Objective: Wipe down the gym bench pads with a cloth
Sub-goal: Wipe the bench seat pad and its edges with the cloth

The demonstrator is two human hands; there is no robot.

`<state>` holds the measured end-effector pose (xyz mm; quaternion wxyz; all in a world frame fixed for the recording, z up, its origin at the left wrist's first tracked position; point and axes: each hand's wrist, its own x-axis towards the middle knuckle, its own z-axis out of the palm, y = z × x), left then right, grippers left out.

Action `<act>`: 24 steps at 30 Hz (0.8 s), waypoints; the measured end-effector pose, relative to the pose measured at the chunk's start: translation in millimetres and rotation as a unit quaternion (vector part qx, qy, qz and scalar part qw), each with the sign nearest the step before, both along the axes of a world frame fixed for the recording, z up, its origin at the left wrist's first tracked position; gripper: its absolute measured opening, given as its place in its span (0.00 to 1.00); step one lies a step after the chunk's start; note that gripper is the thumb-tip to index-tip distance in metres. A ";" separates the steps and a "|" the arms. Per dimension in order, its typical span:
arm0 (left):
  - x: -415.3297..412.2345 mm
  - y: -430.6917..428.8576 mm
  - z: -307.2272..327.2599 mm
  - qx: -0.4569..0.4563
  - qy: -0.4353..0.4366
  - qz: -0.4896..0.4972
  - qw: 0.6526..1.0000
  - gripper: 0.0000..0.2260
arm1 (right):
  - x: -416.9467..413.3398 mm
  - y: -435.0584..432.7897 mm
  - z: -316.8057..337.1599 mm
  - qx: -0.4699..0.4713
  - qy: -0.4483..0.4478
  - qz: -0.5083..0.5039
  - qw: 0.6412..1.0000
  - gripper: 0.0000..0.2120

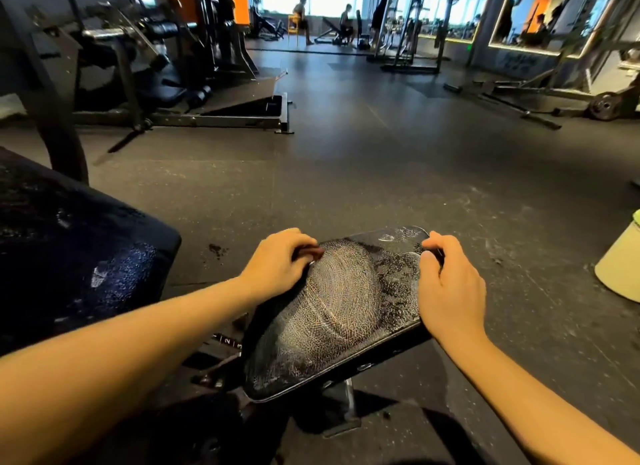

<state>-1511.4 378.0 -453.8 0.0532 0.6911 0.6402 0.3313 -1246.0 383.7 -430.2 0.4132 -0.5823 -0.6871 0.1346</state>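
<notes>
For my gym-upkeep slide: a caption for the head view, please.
Head view: left hand and right hand hold opposite edges of a gym bench's cracked, worn pad.

Two bare arms, coming in from the near edge. Near left, the left forearm point(121, 353): bare from wrist to frame corner, very broad where closest to the camera, tapering toward the wrist; smooth, lit along the top, shaded underneath. Near right, the right forearm point(540, 402): bare too, slimmer in view, same taper, cut off at the frame corner. Farther out, the left hand point(277, 263): bare, rounded knuckles, smooth back. Opposite, the right hand point(450, 284): bare, broad back, faint knuckle ridges, thumb on its left side. Slim fingers point(439, 244), tips partly hidden. Both wrists bare. Light on the upper side of both hands.
</notes>
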 end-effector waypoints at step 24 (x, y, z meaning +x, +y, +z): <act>-36.2 -67.5 -17.7 -0.028 0.127 -0.112 0.985 0.10 | -1.7 2.2 -2.5 0.013 -0.005 -0.002 1.000 0.13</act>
